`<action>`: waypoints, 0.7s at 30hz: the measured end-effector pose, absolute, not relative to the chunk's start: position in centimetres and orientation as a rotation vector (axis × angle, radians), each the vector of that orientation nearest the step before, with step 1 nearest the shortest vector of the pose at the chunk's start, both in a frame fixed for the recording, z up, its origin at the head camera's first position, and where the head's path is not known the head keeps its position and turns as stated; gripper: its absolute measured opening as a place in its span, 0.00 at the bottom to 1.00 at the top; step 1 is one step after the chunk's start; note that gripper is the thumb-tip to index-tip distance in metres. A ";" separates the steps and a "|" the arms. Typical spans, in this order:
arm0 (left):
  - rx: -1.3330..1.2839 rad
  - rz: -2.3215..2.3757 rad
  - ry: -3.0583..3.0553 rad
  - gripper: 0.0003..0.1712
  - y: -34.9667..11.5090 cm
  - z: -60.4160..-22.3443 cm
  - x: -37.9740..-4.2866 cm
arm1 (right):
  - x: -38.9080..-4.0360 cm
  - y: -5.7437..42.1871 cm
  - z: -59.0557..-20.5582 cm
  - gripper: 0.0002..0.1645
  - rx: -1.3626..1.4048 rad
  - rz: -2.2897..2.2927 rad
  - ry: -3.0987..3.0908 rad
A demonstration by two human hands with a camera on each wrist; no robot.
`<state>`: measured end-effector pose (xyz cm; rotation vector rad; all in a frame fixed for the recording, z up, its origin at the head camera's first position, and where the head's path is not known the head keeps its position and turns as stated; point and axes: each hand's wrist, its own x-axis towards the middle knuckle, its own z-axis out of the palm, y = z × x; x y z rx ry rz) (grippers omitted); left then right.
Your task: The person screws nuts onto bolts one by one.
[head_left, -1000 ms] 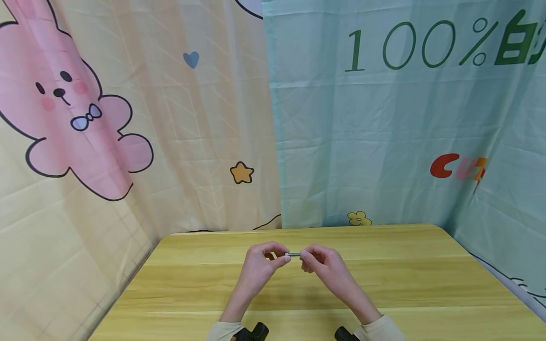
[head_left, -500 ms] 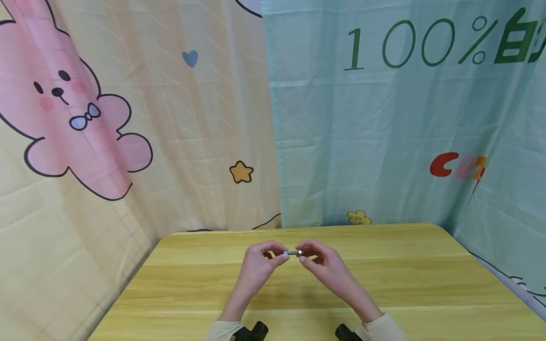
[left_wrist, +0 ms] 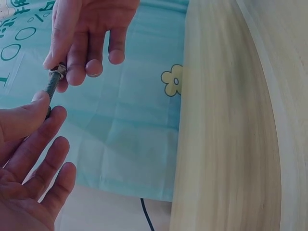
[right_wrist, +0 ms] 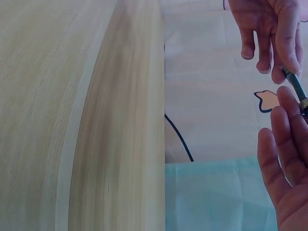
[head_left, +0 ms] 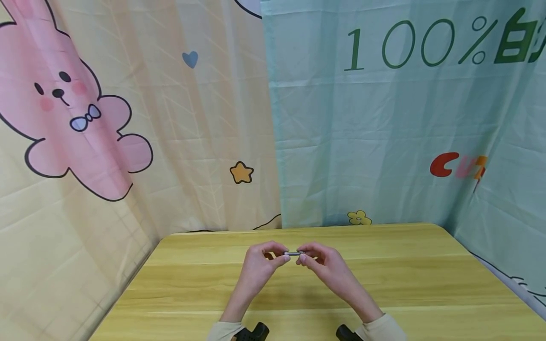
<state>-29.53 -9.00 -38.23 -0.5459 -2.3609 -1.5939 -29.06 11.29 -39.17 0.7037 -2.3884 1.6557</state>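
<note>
A small metal bolt is held level in the air above the table, between the two hands. My left hand pinches one end of it between thumb and index finger. At the other end sits a shiny hex nut, gripped by the thumb and fingertips of my right hand. Bare thread shows between the hands in the left wrist view. The right wrist view cuts the nut off at its edge, with the right-hand fingers beside it. The left fingertips hide the bolt's far end.
The wood-grain table spreads below both hands. Printed curtains hang behind and beside it. A black cable runs below the curtain past the table edge. Dark wrist devices sit at both cuffs.
The right fingers first covered the nut, spread and showed it half a second ago, and now close on it again. The left hand and the bolt stay nearly still.
</note>
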 end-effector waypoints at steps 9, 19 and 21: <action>-0.573 -1.589 -2.358 0.03 -8.4 -35.6 -27.1 | -29.1 11.3 -39.4 0.15 0.647 1.627 -2.411; -0.558 -1.566 -2.361 0.03 -9.0 -38.0 -29.2 | -29.1 11.2 -39.2 0.15 0.618 1.585 -2.391; -0.558 -1.550 -2.357 0.03 -9.1 -38.4 -29.6 | -29.1 11.2 -39.1 0.16 0.655 1.578 -2.374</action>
